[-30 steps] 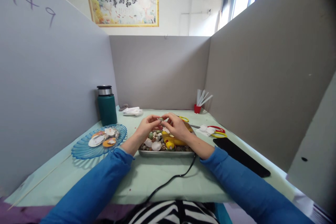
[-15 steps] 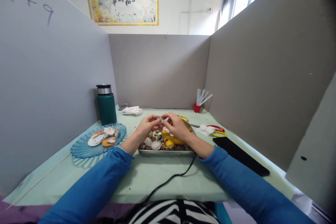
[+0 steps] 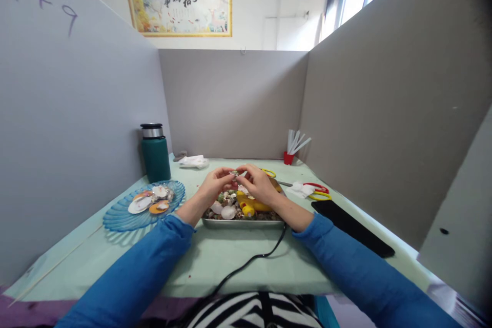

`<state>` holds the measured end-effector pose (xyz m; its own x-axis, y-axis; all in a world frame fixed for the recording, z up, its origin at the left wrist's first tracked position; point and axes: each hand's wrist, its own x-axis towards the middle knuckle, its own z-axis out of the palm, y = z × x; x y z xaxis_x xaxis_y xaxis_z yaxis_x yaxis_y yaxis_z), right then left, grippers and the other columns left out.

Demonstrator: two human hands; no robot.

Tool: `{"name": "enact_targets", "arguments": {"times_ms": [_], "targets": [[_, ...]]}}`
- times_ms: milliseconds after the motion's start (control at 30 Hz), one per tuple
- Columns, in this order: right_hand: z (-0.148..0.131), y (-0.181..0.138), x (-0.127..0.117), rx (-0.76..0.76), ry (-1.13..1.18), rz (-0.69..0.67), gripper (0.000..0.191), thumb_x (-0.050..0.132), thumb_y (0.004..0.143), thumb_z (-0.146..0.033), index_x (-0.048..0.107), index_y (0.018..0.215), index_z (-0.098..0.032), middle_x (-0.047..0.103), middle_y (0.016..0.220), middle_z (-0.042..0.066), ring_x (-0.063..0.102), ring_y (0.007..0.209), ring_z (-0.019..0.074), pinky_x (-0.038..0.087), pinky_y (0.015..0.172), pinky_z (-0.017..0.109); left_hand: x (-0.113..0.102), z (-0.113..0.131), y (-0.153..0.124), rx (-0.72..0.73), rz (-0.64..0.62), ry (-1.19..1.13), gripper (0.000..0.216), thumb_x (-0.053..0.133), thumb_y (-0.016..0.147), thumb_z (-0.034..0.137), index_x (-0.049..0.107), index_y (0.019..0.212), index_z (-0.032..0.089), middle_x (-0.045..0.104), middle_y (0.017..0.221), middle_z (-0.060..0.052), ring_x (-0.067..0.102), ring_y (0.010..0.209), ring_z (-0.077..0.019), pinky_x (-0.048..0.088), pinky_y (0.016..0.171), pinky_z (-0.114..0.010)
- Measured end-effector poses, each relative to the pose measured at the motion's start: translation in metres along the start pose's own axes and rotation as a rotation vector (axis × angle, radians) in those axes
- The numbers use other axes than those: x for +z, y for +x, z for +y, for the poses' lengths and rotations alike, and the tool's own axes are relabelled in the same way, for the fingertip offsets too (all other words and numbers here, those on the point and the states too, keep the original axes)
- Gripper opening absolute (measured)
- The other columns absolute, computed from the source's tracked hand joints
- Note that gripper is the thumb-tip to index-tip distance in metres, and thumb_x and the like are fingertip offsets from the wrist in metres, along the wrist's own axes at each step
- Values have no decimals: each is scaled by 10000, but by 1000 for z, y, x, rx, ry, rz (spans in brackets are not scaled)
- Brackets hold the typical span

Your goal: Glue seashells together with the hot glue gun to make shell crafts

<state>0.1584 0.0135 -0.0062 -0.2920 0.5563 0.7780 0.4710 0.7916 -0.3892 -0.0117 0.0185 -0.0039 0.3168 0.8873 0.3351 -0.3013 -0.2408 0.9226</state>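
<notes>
My left hand [image 3: 215,185] and my right hand [image 3: 258,184] meet above a metal tray [image 3: 242,223]. Their fingertips pinch a small shell [image 3: 233,173] between them. The tray holds several shells and pebbles [image 3: 226,207]. A yellow glue gun [image 3: 250,204] lies across them, its black cord [image 3: 246,264] running toward me. Both arms wear blue sleeves.
A blue glass plate [image 3: 123,218] with scallop shells lies at the left, a green flask [image 3: 155,152] behind it. Scissors [image 3: 317,192], a black case [image 3: 351,228] and a red cup of glue sticks [image 3: 289,156] are at the right. Grey partitions enclose the table.
Both hands hold the shell in nearly the same place; the view has shifted slightly.
</notes>
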Motion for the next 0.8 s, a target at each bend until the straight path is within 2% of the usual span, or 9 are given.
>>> {"name": "enact_targets", "arguments": {"times_ms": [633,800], "targets": [[-3,0,-1,-20,-14,-6,173,544,859,-266,581,1003,-177,609,937,49,551,692,117,434,648,242,0,2,-2,49,4,80,374,760,638,305,574,914,133,662,749,-26,648,635,-147,524,695,-323],[-3,0,-1,-21,-36,7,173,532,869,-299,589,984,-184,614,937,50,556,723,127,433,664,250,1,2,-1,26,7,69,350,758,637,296,584,888,126,668,803,-39,644,641,-142,533,692,-330]]}}
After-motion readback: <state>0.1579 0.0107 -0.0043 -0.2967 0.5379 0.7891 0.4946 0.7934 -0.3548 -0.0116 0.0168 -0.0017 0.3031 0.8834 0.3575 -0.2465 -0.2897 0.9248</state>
